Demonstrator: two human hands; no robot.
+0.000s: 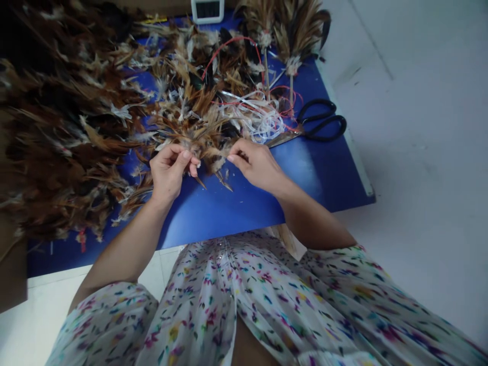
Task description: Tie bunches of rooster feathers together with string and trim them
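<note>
My left hand (168, 170) is closed in a pinch at the near edge of the feather heap, with a brown feather at its fingertips. To its right, my right hand (257, 161) pinches too, thumb against forefinger, on a small fluffy feather tip. Between and behind both hands lie loose brown feathers (202, 129), some with pale fluffy ends. A few stray feathers (224, 180) rest on the blue tabletop (236, 213) just below the fingers. The exact hold of each fingertip is partly hidden by the fluff.
Scissors (322, 120) with black handles lie at the right, beside a tangle of white ribbon (255, 117) and red string (263, 61). Two feather bundles on sticks (292, 66) lie at the back right. A large brown feather pile (64, 127) covers the left. A small white-framed device (208, 11) stands behind.
</note>
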